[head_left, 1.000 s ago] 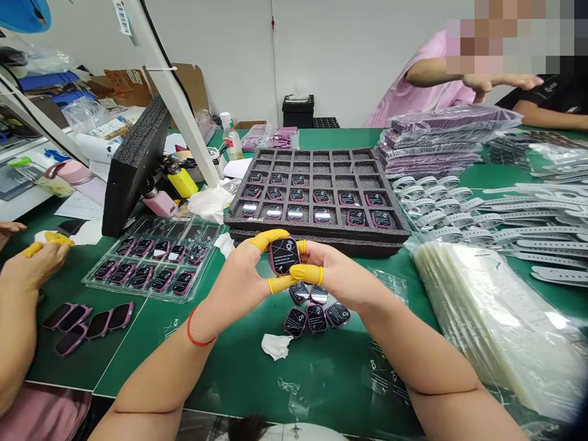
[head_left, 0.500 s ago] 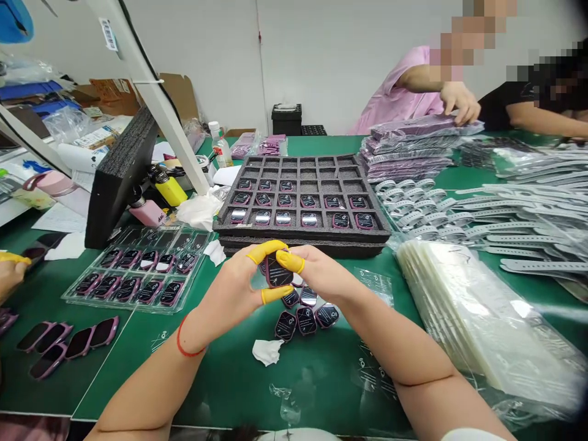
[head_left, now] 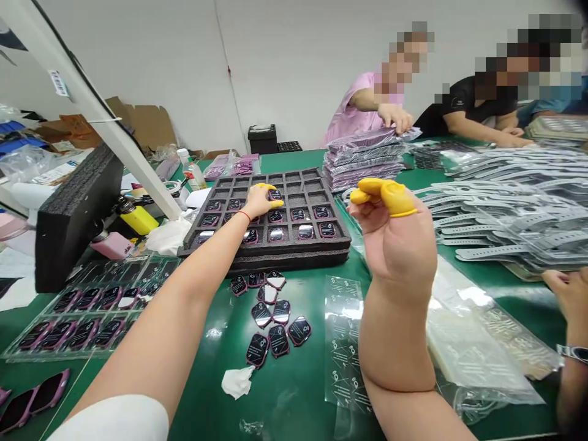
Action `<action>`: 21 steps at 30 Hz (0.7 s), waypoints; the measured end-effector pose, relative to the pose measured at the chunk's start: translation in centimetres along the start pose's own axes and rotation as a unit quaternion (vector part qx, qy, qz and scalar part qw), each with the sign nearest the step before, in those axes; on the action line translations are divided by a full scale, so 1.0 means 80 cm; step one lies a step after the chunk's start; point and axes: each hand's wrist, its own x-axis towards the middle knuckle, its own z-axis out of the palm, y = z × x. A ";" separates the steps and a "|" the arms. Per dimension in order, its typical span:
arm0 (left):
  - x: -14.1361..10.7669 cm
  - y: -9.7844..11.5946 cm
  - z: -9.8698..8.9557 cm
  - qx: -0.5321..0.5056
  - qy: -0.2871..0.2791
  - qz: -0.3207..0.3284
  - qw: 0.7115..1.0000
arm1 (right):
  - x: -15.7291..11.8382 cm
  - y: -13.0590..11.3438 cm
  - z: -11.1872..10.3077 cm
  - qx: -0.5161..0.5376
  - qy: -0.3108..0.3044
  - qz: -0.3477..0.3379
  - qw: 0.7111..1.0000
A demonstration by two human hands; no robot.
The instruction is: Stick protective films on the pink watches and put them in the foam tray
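Note:
My left hand [head_left: 258, 202], in yellow finger cots, reaches over the black foam tray [head_left: 294, 256]. Its thumb and fingers are closed around a purple-framed watch case [head_left: 275, 195] with a dark screen, at a compartment in the tray's middle. Similar watch cases fill the nearer rows. My right hand [head_left: 397, 226] is raised right of the tray, its yellow-capped fingers curled in against the thumb. Whatever may be between them is hidden. Several loose watch cases [head_left: 278, 340] lie on the green table [head_left: 202, 392] before the tray.
A clear blister tray [head_left: 138, 324] of watch cases is at left. Beside my right forearm are printed film sheets [head_left: 342, 331] and bagged clear sheets [head_left: 478, 349]. Grey watch straps [head_left: 505, 202] spread at right. A co-worker's hand [head_left: 395, 117] rests on stacked purple packets [head_left: 362, 160]; another person's hand [head_left: 572, 294] is at the right edge.
My hands were together around a watch case in front of the tray. My left hand has gone forward to the tray with a watch case; my right has moved away rightward. The view has shifted right.

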 end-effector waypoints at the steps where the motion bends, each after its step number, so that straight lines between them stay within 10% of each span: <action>1: 0.007 0.000 0.007 0.015 -0.006 0.005 1.000 | 0.001 0.000 -0.002 -0.009 0.002 0.000 1.000; 10: -0.021 0.004 0.004 0.049 -0.033 0.034 0.998 | 0.005 -0.007 -0.013 0.012 -0.040 -0.032 0.999; 16: -0.186 -0.011 -0.044 0.033 0.028 0.028 0.999 | -0.002 -0.015 -0.017 -0.010 -0.029 -0.081 0.996; 21: -0.301 -0.061 -0.016 0.026 0.005 -0.021 0.999 | -0.011 -0.013 -0.005 -0.027 -0.035 -0.092 0.995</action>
